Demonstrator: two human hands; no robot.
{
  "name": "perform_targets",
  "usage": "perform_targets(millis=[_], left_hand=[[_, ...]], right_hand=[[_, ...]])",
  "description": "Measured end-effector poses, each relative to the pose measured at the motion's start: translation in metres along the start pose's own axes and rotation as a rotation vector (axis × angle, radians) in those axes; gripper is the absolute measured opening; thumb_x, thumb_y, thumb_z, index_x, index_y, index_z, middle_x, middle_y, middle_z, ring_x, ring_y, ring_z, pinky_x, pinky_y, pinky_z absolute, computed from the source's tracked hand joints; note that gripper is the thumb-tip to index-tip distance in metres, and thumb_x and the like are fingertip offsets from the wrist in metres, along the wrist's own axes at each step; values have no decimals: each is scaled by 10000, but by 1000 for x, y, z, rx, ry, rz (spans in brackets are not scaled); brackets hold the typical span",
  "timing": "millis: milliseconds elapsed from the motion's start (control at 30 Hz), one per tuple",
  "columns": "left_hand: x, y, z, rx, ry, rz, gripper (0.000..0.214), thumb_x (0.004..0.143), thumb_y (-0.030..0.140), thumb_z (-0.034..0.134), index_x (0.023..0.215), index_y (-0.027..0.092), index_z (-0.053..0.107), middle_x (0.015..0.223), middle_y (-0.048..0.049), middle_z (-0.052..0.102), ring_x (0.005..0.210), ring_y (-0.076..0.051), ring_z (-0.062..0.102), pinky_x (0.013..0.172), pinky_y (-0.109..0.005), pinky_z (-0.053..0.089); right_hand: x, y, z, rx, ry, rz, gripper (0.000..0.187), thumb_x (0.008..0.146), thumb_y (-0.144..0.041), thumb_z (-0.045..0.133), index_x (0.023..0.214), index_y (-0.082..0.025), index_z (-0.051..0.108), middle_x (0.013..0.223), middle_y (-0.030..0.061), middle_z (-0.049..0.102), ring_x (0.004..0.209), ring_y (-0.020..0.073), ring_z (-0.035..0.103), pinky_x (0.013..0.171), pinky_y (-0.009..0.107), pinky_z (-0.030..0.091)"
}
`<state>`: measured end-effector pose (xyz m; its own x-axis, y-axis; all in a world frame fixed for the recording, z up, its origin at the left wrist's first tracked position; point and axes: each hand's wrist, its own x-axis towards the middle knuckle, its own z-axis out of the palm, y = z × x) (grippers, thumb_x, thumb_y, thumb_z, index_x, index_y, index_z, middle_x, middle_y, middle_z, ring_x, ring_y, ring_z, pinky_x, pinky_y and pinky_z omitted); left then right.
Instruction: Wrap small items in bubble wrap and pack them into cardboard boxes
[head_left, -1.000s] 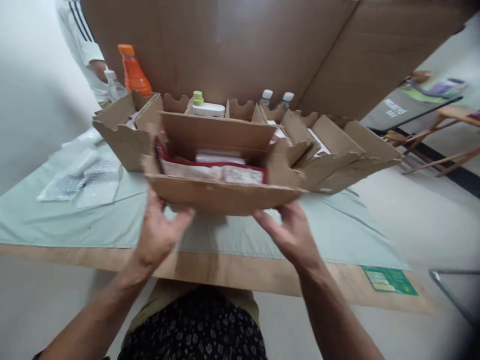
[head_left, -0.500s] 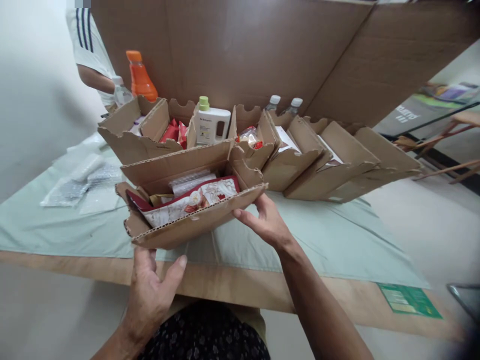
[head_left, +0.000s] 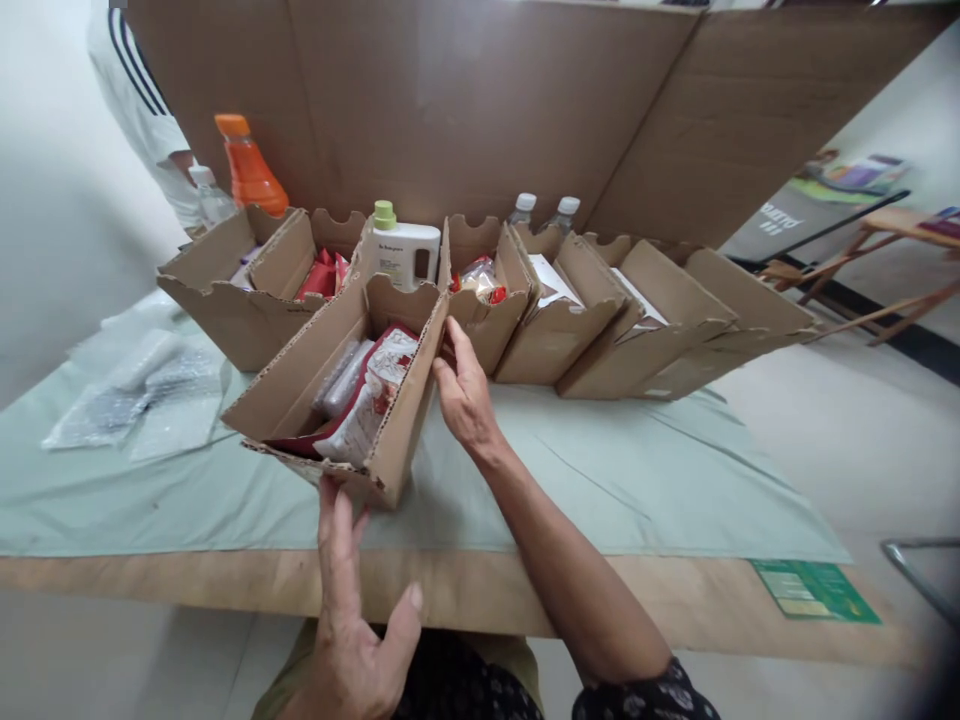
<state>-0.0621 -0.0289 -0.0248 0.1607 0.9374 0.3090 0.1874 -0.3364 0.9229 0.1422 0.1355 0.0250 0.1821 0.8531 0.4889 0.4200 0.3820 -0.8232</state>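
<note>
A cardboard box [head_left: 409, 430] with a notched rim stands at an angle in front of the row of boxes. Inside it lie a white-and-red printed packet [head_left: 367, 410] and some clear plastic packaging [head_left: 341, 380]. At the box's near end, my left hand [head_left: 360, 630] touches the lower edge with outstretched fingertips, its thumb well apart. My right hand [head_left: 466, 395] grips the far right corner, thumb on the side wall and some fingers partly hidden behind.
Behind stand several cardboard boxes [head_left: 555, 340], a white detergent bottle [head_left: 405, 250] and an orange bottle [head_left: 251, 175]. Bubble-wrap packs [head_left: 142, 385] lie at left on the green cloth [head_left: 600, 480]. A green card [head_left: 816, 590] is on the table's front edge. Another person [head_left: 142, 110] stands back left.
The box has turned from crosswise to pointing away from me. My right hand has moved with its far end towards the row; my left hand has shifted right along the near end.
</note>
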Motion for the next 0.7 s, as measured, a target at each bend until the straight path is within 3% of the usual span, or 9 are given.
perform_targets(millis=[100, 233, 333, 433, 567, 700], left_hand=[[2, -5, 3, 34, -27, 17, 989, 920, 196, 672, 1697, 362, 83, 1799, -74, -23, 1633, -433, 147, 1256, -677, 338], [5, -6, 5, 105, -51, 84, 981, 913, 170, 670, 1684, 418, 117, 1797, -60, -23, 1633, -446, 136, 1216, -734, 360], [13, -3, 4, 133, -64, 99, 953, 921, 153, 645, 1680, 423, 135, 1795, -66, 9, 1638, -437, 117, 1221, -758, 319], [26, 3, 5, 128, -91, 77, 945, 927, 158, 636, 1676, 436, 133, 1797, -58, -11, 1641, -431, 101, 1235, -744, 299], [59, 6, 19, 122, -127, 88, 970, 923, 184, 647, 1679, 419, 86, 1794, -84, -49, 1649, -416, 44, 1243, -726, 286], [119, -5, 46, 89, -168, 101, 963, 916, 253, 656, 1688, 296, 83, 1784, -162, -84, 1656, -376, -31, 1266, -670, 266]], right_hand=[[0, -5, 11, -34, 74, -9, 581, 1036, -422, 380, 1563, -190, 458, 1648, 113, 459, 1558, 220, 379, 1340, 472, 229], [-5, -4, 11, -38, 74, -22, 653, 1053, -621, 323, 1574, -253, 457, 1667, 72, 442, 1576, 227, 350, 1330, 474, 245], [-15, 11, 4, -3, 42, -18, 699, 1039, -685, 301, 1565, -256, 470, 1662, 79, 448, 1561, 237, 378, 1310, 460, 286], [-33, 32, -2, -8, 19, 108, 729, 1007, -725, 347, 1475, -208, 559, 1582, 140, 536, 1487, 283, 480, 1269, 476, 349], [-54, 49, -3, -28, 40, 235, 736, 985, -717, 409, 1428, -151, 567, 1467, 213, 609, 1326, 319, 613, 1169, 495, 451], [-59, 52, 0, -6, 68, 283, 743, 988, -663, 435, 1506, -131, 451, 1520, 236, 554, 1277, 305, 638, 1135, 487, 478]])
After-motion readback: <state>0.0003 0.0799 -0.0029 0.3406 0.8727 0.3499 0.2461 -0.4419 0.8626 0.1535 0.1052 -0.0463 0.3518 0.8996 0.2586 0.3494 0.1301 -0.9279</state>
